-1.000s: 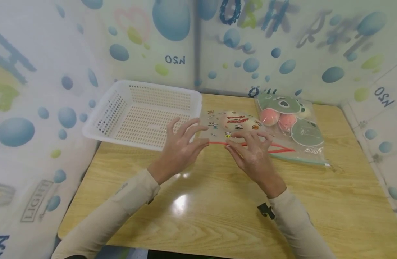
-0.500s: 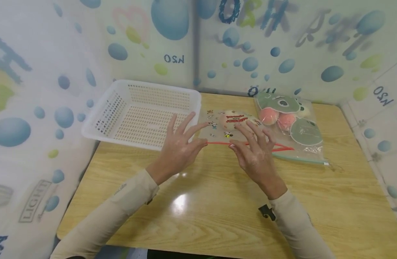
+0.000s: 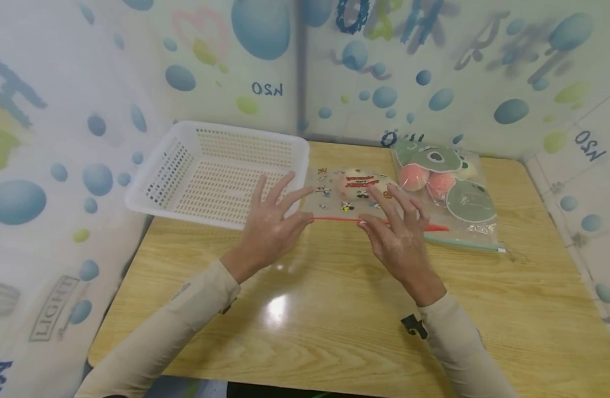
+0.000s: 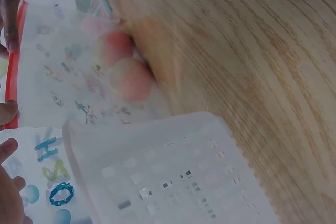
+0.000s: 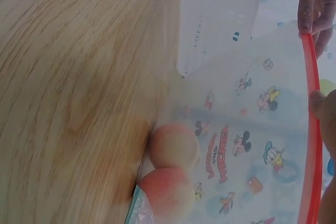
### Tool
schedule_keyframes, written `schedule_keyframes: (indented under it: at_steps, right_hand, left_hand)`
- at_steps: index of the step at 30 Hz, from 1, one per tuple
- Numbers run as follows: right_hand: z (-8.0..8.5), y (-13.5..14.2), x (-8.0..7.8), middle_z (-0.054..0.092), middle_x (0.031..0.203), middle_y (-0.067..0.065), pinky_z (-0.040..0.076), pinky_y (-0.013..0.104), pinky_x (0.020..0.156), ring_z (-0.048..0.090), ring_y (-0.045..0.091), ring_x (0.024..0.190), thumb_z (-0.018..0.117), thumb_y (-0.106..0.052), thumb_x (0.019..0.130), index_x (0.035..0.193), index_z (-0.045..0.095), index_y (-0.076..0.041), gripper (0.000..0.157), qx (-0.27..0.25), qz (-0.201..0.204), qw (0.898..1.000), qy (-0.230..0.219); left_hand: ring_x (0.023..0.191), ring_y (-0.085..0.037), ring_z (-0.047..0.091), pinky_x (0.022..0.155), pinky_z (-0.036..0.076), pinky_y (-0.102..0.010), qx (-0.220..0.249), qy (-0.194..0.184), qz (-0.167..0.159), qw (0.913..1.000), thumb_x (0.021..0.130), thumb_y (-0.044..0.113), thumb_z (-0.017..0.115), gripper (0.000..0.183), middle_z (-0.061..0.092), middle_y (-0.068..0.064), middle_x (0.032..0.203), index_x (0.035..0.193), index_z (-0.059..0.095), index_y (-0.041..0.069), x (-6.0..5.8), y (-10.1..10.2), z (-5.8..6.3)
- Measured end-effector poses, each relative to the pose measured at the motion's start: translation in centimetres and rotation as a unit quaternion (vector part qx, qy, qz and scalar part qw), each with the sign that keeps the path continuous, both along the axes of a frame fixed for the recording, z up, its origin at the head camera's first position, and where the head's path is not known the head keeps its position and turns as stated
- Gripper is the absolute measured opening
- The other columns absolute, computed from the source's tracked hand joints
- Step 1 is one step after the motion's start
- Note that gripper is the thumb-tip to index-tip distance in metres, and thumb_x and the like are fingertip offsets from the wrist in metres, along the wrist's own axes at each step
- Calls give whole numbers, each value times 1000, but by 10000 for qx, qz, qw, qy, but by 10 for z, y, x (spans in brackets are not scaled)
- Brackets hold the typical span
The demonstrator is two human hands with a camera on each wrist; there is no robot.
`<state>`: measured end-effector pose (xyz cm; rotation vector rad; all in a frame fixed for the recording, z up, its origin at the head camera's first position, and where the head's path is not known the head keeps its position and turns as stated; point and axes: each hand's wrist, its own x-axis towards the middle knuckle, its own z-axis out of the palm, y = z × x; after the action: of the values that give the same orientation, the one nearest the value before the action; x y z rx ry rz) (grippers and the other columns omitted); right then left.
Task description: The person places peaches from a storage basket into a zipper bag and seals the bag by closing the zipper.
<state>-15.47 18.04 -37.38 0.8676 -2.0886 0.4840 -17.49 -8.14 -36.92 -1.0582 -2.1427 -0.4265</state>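
A clear zip bag (image 3: 332, 202) with cartoon prints and a red zip edge (image 3: 337, 219) is held up near the table's middle. Two peaches (image 5: 173, 148) show at its bottom in the right wrist view. At the left end of the red edge, my left hand (image 3: 267, 232) pinches it between thumb and forefinger, other fingers spread. My right hand (image 3: 401, 243) pinches the same edge farther right, and a small white piece shows at its fingertips. Past the right hand, the red strips lie close together.
A white plastic basket (image 3: 143, 202) stands left of the bag. Another clear zip bag (image 3: 489, 235) with a green bear print, teal edge and pinkish round fruits lies at the back right. The patterned wall (image 3: 345, 124) rises behind the table (image 3: 330, 326).
My right hand has slid to the right along the red edge, away from the left hand. The gap between the red strips beyond it has narrowed. The left hand has shifted slightly left.
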Motion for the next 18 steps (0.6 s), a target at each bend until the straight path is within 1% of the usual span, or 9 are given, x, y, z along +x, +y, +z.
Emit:
schedule_keyframes:
  at_steps: [5, 12, 18]
  right_hand:
    - [2, 2, 1, 45, 133, 11, 15, 57, 94, 31, 36, 124, 66, -14, 80, 87, 69, -4, 13, -27, 55, 10000, 16]
    - [5, 4, 3, 47, 131, 12, 15, 57, 93, 34, 35, 122, 68, -12, 78, 86, 70, -5, 11, -105, 36, 9998, 191]
    - [4, 5, 3, 48, 129, 14, 14, 58, 93, 33, 35, 122, 68, -13, 77, 87, 70, -6, 12, -92, 20, 9998, 163]
  left_hand:
    - [127, -36, 30, 98, 7, -63, 26, -24, 38, 10000, 80, 23, 65, 9, 51, -8, 126, 84, 68, 16, 0, -2, -2]
    - [126, -35, 31, 98, 7, -63, 38, -16, 132, 9999, 81, 22, 65, 8, 53, -9, 123, 84, 67, 15, 1, -2, -1]
    - [126, -34, 31, 98, 6, -63, -20, -31, 146, 9999, 83, 22, 63, 9, 53, -9, 123, 84, 68, 15, 1, -3, -2]
